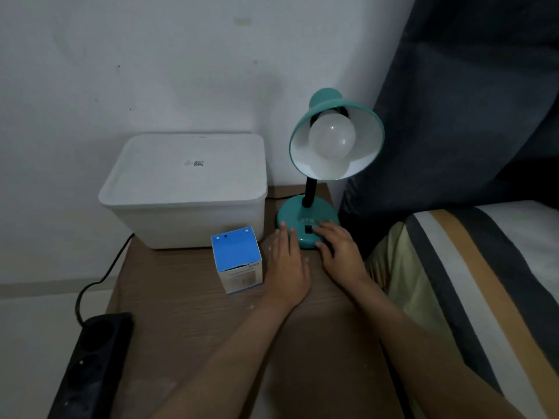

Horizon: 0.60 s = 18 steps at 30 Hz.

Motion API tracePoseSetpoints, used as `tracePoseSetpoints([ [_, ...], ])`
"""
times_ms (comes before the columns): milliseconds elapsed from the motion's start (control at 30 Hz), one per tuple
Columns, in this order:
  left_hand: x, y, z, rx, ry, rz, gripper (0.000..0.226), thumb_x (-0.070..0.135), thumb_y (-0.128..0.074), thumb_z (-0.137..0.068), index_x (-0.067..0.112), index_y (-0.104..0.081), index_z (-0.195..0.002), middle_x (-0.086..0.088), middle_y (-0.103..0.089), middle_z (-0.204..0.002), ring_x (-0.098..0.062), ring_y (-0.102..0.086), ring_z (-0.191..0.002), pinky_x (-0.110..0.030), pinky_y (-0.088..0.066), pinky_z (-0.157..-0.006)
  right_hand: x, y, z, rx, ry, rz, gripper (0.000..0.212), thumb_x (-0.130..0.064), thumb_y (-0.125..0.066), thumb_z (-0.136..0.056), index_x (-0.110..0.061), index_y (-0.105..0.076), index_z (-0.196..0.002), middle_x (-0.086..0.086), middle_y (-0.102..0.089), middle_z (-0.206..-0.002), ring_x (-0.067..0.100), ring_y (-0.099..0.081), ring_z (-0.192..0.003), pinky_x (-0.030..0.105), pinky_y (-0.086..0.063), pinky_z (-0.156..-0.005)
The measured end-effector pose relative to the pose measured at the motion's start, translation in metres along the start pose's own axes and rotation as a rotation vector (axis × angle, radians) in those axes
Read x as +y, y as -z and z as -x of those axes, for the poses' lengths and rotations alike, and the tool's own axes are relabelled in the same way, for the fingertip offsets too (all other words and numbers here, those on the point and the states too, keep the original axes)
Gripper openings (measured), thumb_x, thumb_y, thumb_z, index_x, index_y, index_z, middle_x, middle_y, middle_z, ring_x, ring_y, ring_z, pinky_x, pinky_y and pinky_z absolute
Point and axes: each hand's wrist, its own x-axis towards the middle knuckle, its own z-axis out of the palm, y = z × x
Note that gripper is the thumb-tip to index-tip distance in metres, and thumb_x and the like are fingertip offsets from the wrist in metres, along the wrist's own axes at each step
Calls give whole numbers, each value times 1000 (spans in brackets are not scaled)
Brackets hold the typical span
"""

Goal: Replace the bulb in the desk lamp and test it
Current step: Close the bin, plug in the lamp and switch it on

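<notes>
A teal desk lamp (305,216) stands at the back right of the wooden table (187,316). Its shade tilts toward me and a white bulb (331,137) sits in the socket, unlit. My left hand (286,264) lies flat on the table with its fingertips touching the left rim of the lamp base. My right hand (338,246) rests on the right side of the base, fingers spread beside the black switch (308,229). A blue and white bulb box (237,258) stands upright just left of my left hand.
A white lidded plastic bin (184,189) fills the back left of the table. A black power strip (87,361) lies along the left edge with a cable running to it. A striped bed (472,282) and a dark curtain (465,101) close off the right.
</notes>
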Motion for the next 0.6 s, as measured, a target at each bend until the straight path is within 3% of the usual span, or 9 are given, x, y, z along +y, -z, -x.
tracePoseSetpoints([
  [200,-1,-6,-3,12,18,12,64,21,-44,-92,2,-16,-146,-17,-8,-158,-28,-16,-145,-44,-14,-116,7,-4,-1,20,33,-4,33,-7,-62,-87,-16,-65,-118,10,-59,-121,25,-50,-115,26,-33,-103],
  [400,-1,-7,-4,-13,65,-35,69,26,-46,-88,5,-16,-146,-13,-7,-159,-29,-21,-143,-39,-22,-115,10,-9,-3,39,39,9,25,-7,-62,-85,-14,-70,-108,14,-61,-115,34,-54,-110,18,-28,-100],
  [600,1,-6,-5,-5,59,-39,67,23,-47,-87,4,-19,-145,-16,-12,-158,-31,-25,-141,-38,-25,-113,12,-10,-2,60,75,-2,25,-11,-58,-85,-14,-70,-107,15,-63,-113,35,-56,-106,19,-30,-98],
])
